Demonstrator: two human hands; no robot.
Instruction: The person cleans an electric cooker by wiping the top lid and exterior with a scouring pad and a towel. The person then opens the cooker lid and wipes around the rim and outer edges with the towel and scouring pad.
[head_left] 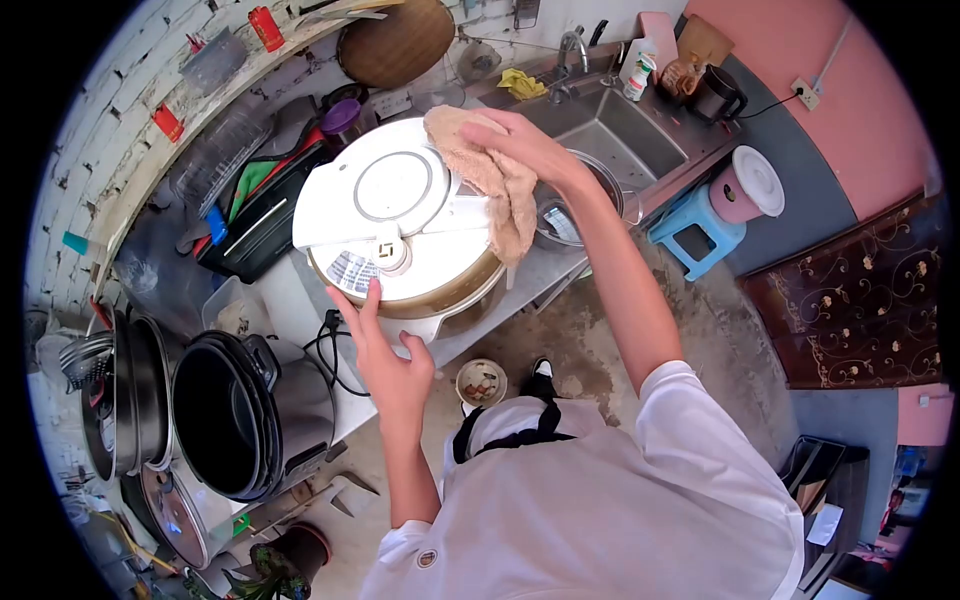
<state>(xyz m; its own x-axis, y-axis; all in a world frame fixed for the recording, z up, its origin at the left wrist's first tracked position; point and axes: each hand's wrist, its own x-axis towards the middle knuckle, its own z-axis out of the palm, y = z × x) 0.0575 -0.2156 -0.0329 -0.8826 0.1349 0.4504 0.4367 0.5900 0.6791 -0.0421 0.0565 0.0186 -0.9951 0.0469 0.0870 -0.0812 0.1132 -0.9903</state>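
Head view: at upper centre, my right hand (515, 145) clamps the cloth (500, 185) on the cooker (330, 205) while my left hand (395, 370) touches its rim with fingers spread, so a hard push could tip it off the counter (285, 295).

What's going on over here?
A person is at a counter with a round, white-lidded appliance. Their right hand holds a peach cloth against the lid's edge; their left hand has its fingertips at the near rim. An open, dark-lined pot stands to the left.
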